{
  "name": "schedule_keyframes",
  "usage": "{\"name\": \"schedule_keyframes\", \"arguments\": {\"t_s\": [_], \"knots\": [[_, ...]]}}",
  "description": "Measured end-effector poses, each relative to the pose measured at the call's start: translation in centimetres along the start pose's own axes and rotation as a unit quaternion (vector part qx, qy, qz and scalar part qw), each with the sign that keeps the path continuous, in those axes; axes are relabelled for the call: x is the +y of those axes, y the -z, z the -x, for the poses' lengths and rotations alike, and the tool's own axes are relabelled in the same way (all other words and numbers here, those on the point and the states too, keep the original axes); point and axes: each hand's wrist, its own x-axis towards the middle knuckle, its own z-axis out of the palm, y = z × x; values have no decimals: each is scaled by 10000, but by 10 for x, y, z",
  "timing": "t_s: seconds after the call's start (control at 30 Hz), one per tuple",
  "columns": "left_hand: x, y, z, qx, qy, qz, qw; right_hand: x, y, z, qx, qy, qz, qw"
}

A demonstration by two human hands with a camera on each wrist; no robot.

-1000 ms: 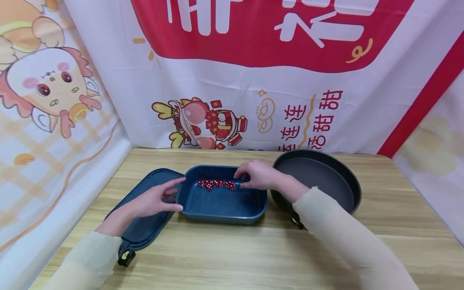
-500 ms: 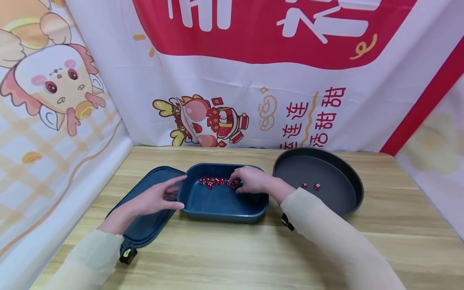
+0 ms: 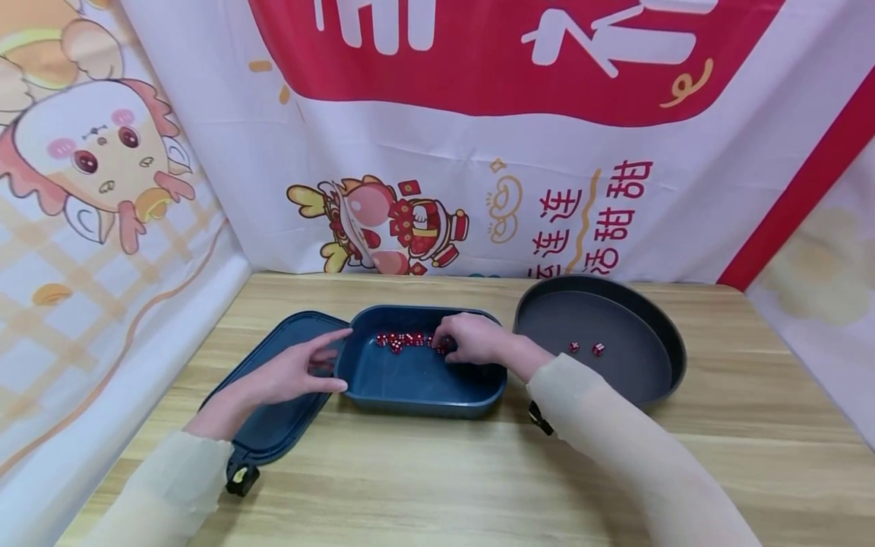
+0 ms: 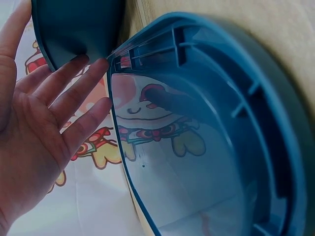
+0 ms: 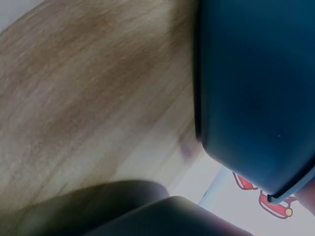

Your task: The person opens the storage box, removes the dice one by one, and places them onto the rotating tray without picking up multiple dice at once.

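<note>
Head view: my right hand (image 3: 472, 338) is bending its fingers over red dice (image 3: 409, 339) inside the blue tub (image 3: 417, 384); can't tell if they're gripping. My left hand (image 3: 294, 372) is spreading wide, touching the left rim. Lid (image 3: 280, 422) is lying left; pan (image 3: 581, 323) is leaving a narrow gap right. Table (image 3: 437, 479) is stretching out in front.

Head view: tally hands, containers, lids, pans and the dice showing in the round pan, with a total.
Left hand, right hand: 2
Blue container: 1
Blue lid: 1
Round pan: 1
Red dice in the pan: 2
Total: 7
</note>
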Motion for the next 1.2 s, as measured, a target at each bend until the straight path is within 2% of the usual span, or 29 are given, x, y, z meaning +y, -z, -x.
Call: {"name": "schedule_keyframes", "arguments": {"t_s": [0.23,0.77,1.0,1.2], "knots": [[0,-1,0,-7,-3,-3,10000,2,-3,-2,70,-24,11,10000],[0,-2,0,6,-34,18,10000,1,-13,-8,-131,124,-183,9997],[-2,-2,0,-7,5,36,10000,1,-8,-3,-50,246,-204,9995],[-3,-1,-1,-20,-29,35,10000,2,5,6,43,284,-148,9995]]}}
